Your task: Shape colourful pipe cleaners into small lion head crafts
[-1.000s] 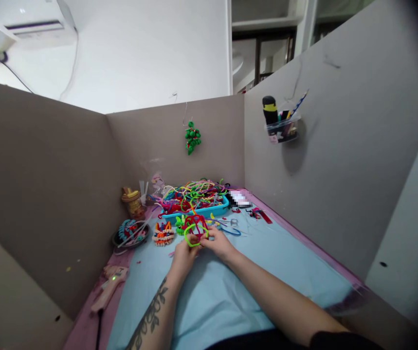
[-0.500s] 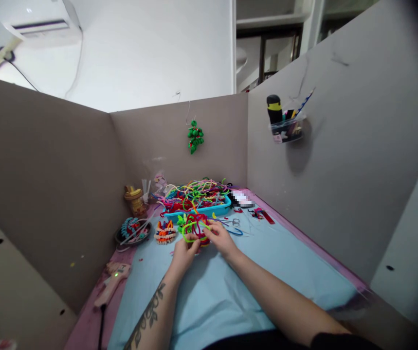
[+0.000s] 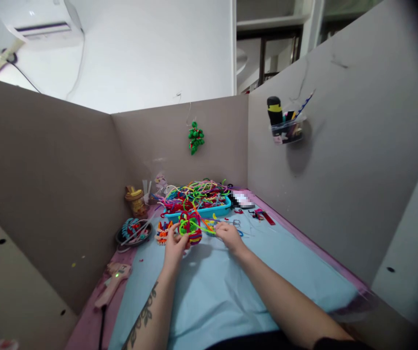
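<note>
My left hand (image 3: 175, 244) is closed on a small basket woven from pipe cleaners (image 3: 194, 237), in dark pink with yellow and other colours. Off its right side runs a bright green pipe cleaner (image 3: 206, 230), stretched across to my right hand (image 3: 227, 236), whose fingers pinch its end. An orange and cream woven piece (image 3: 162, 232) stands just left of the basket, partly behind my left hand. Behind my hands is a blue tray (image 3: 214, 212) heaped with loose pipe cleaners in many colours.
A pink glue gun (image 3: 113, 284) with a lit green light lies at the left edge. Near it is a dark bowl (image 3: 143, 237) with a blue fuzzy piece. Scissors (image 3: 235, 222) and a phone-like blurred object (image 3: 243, 199) lie at the right. Grey panels (image 3: 179, 170) enclose the table.
My left hand and the basket have moved a little left. My right hand has drawn away to the right, pulling the green pipe cleaner from a loop into a nearly straight line.
</note>
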Available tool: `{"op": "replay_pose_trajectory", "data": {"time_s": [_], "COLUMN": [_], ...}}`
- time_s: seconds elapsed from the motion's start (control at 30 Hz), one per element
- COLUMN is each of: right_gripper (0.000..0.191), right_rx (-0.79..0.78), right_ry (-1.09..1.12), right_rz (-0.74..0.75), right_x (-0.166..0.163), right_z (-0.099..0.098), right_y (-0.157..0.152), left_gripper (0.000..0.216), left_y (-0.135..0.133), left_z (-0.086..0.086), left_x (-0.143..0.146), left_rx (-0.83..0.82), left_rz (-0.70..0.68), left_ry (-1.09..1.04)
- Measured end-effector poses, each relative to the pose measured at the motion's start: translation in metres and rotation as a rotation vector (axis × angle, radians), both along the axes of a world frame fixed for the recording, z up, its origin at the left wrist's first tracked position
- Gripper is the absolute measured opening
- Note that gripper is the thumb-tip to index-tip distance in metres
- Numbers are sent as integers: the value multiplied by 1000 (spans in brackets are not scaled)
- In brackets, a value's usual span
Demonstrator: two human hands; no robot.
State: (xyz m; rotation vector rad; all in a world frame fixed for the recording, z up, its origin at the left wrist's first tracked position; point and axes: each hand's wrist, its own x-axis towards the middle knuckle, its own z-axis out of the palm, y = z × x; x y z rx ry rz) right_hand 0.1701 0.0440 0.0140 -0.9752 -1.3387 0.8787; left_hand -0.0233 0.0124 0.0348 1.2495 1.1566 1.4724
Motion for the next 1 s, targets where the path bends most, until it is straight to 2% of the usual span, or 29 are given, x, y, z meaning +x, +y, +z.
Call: {"op": "replay_pose_trajectory", "data": {"time_s": [0.17, 0.27, 0.33, 0.4, 0.5, 0.57, 0.67, 0.77, 0.83, 0.9, 1.0], "right_gripper": [16, 11, 16, 22, 40, 50, 47, 34, 33, 34, 29], "right_rx": [-49, -116, -126, -111, -104, -132, -124, 77, 190, 250, 284], "right_ry": [170, 369, 457, 489, 536, 531, 366, 19, -175, -288, -339], "right_rz": [-44, -54, -18, 80, 254, 300, 260, 197, 198, 196, 168], "right_x": [19, 35, 45, 52, 54, 48, 30, 9, -1, -7, -10], "right_z": [9, 17, 23, 29, 33, 32, 27, 21, 18, 17, 15], "right_y": [0, 2, 1, -3, -9, -11, -11, -13, -18, -23, -28], "left_gripper": [56, 53, 49, 47, 44, 43, 40, 38, 37, 36, 36], "left_y": [5, 5, 4, 3, 2, 0, -4, -7, -8, -9, -9], "left_z": [-2, -2, -1, 0, 1, 2, 1, -1, -3, -4, -5], "left_x": [-10, -12, -9, -6, 1, 4, 8, 12, 14, 15, 17], "left_rx": [-88, -141, -152, -149, -137, -119, -80, -25, 9, 19, 10], "left_rz": [93, 119, 93, 55, 9, -11, -36, -86, -132, -174, -204], "left_ry": [-126, -140, -123, -111, -99, -84, -39, -25, -37, -35, -13]}}
